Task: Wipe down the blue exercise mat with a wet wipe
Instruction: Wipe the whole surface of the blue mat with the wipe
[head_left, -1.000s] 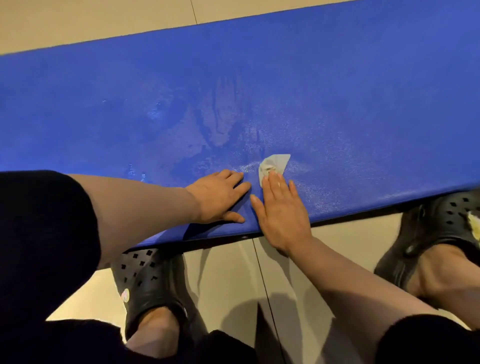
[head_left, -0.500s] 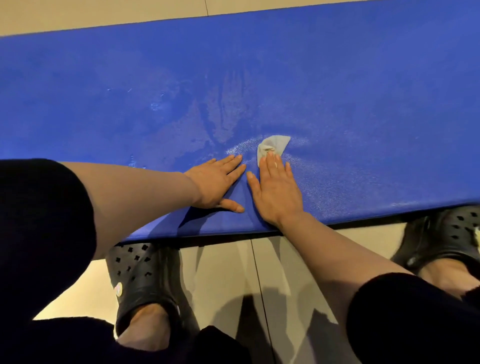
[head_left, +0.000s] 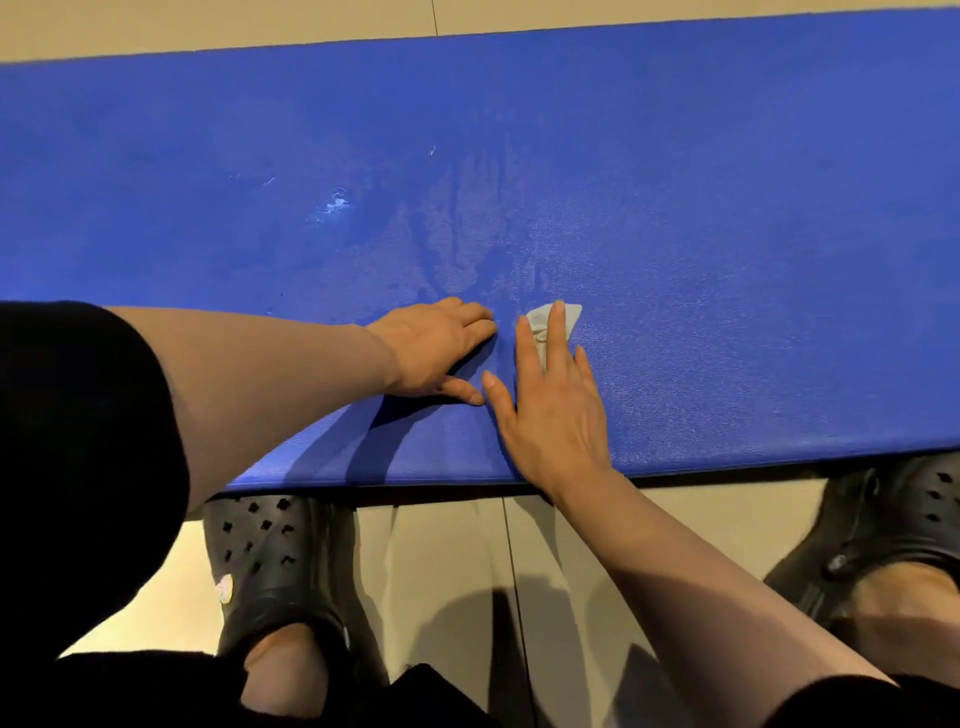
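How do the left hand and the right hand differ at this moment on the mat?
The right hand presses the wet wipe under straight fingers; the left hand has nothing under it but the blue mat. The right hand points away from the person, while the left hand angles in towards the right. The right hand's wrist crosses the mat's near edge; the left hand lies farther in. Both lie flat on the mat, thumbs nearly meeting.

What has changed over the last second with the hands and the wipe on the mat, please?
The right hand has pushed the wipe away from the near edge, further onto the blue mat, with flat fingers pressing it throughout. Nothing was taken hold of or let go. The left hand stays flat on the mat beside it, and the shoes stay on the floor.
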